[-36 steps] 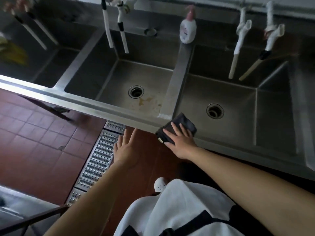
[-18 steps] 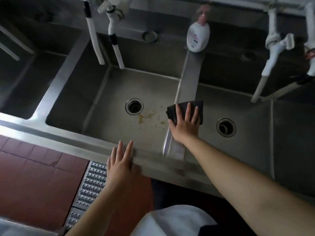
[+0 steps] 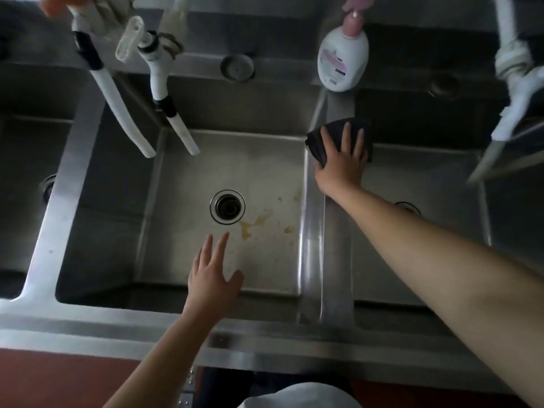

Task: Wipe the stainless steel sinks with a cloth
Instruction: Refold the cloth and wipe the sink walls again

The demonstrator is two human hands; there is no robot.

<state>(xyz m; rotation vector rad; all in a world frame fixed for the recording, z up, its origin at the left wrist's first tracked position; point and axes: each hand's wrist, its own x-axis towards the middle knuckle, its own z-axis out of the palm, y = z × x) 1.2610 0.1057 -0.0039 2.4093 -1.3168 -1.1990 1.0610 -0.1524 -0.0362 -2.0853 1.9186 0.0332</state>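
Observation:
A row of stainless steel sinks fills the head view. The middle sink (image 3: 182, 172) has a round drain (image 3: 227, 207) and yellowish stains beside it. My right hand (image 3: 341, 166) presses flat on a dark cloth (image 3: 319, 145) lying on the far part of the steel divider (image 3: 326, 260) between the middle and right sinks. My left hand (image 3: 212, 275) hovers over the near part of the middle sink, fingers spread, holding nothing. The right sink (image 3: 426, 187) lies mostly under my right forearm.
A white soap bottle with a pink pump (image 3: 343, 58) stands at the divider's far end. White taps with hoses (image 3: 164, 92) hang over the middle sink, and others (image 3: 518, 92) over the right one. A third sink (image 3: 32, 172) lies left. Red floor tiles show below the front rim.
My right hand has slid the cloth from the front rim up along the divider toward the soap bottle. My left hand moved forward from below the rim to over the middle sink.

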